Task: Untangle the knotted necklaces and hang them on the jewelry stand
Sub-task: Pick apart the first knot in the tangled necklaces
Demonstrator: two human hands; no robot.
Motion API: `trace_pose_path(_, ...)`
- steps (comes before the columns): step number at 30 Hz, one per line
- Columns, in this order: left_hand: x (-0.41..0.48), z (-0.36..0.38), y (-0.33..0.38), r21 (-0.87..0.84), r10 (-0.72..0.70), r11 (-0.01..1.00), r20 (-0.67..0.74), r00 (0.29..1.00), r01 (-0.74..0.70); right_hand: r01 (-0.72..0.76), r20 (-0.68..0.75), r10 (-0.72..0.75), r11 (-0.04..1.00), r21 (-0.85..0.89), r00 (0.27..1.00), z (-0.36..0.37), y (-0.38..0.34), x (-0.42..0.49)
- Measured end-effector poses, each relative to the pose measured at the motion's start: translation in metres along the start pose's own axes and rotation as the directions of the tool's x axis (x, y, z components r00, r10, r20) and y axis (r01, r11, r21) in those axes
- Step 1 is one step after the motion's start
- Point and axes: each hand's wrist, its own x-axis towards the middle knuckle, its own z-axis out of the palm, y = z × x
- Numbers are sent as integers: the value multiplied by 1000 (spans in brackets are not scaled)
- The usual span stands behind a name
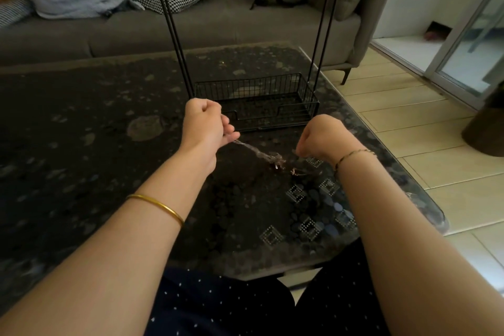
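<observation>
now left hand point(203, 123) pinches a taut strand of the knotted necklaces point(275, 160); right hand point(323, 136) curls, its grip unclear.

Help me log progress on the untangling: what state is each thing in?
necklaces: knotted together, one strand taut, knot down by the table.
left hand: pinches the taut strand.
right hand: fingers curled over the loose chain; grip unclear.
jewelry stand: upright on the table, nothing hung in view.
</observation>
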Motion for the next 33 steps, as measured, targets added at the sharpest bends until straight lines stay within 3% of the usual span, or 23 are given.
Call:
trace_pose_path(4, 4, -4, -5, 239, 98, 966, 10, 995, -98, 15, -86, -5, 993, 115, 996, -1, -5, 1)
trace_pose_path(8, -2, -4, -11, 458, 123, 858, 255, 959, -232, 166, -146, -110, 874, 457, 983, -6, -11, -12)
trace_pose_path(11, -5, -2, -13, 408, 106, 861, 438, 893, -303, 167, -117, -121, 787, 594, 986, -6, -13, -18)
trace_pose_path(15, -6, 3, -13, 331, 113, 888, 517, 848, -320, 190, -102, -164, 715, 673, 981, -5, -16, -18)
trace_pose_path(19, -6, 6, -13, 325, 145, 874, 537, 831, -363, 204, -92, -198, 680, 705, 976, -6, -18, -18)
trace_pose_path(23, -7, 5, -14, 332, 164, 864, 523, 836, -378, 156, -114, -107, 728, 667, 988, -7, -15, -17)
trace_pose_path(28, -7, 2, -15, 371, 134, 870, 456, 880, -325, 63, -44, -45, 772, 632, 998, -9, -12, -15)
trace_pose_path(33, -6, 6, -13, 355, 126, 899, 353, 927, -257, 100, -51, -87, 802, 589, 995, -8, -13, -17)
